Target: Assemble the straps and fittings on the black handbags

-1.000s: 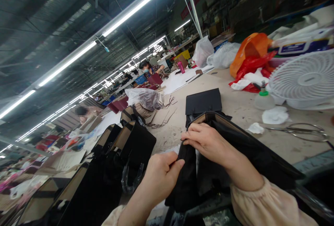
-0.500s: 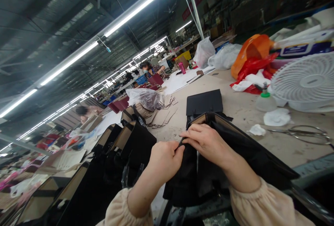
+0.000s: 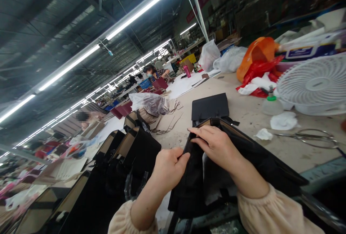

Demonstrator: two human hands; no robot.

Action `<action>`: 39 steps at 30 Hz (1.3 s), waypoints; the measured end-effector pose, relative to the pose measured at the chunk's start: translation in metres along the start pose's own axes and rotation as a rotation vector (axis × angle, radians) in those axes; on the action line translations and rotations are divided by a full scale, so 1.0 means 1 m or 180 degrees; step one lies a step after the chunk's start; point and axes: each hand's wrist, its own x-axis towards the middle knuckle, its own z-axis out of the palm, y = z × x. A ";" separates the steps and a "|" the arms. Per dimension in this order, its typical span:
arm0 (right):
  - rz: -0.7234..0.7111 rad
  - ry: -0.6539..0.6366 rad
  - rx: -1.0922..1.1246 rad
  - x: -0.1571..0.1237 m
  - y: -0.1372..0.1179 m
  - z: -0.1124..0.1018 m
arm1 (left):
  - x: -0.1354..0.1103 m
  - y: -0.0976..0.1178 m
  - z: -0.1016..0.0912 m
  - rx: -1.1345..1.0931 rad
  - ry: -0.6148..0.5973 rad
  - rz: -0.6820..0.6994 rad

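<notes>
The black bag point(image 3: 259, 158) lies on its side at the near edge of the table point(image 3: 251, 113), right in front of you. Its long axis runs from the lower right up toward the left, and its brown-lined rim points away from you. Your left hand point(image 3: 169, 165) comes up from below with the wrist bent and the fingers curled. Its grip is pressed together, thumb against forefinger, pinching a black fold of the bag's near end. Your right hand point(image 3: 216, 145) lies palm down across the bag with the fingers stretched leftward, its grip nipping the rim. A flat folded bag point(image 3: 210, 106) lies just beyond, and scissors point(image 3: 310, 136) lie to the right.
</notes>
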 end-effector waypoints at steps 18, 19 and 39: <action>-0.0096 -0.0214 -0.0295 0.002 0.003 -0.002 | 0.004 0.006 -0.003 0.0059 -0.0212 -0.0012; -0.0100 -0.0221 -0.0310 0.002 0.003 -0.003 | 0.004 0.006 -0.003 0.0113 -0.0219 -0.0015; 0.0199 0.0048 -0.0269 0.004 -0.006 0.002 | 0.035 0.005 0.002 0.1473 0.0172 -0.0002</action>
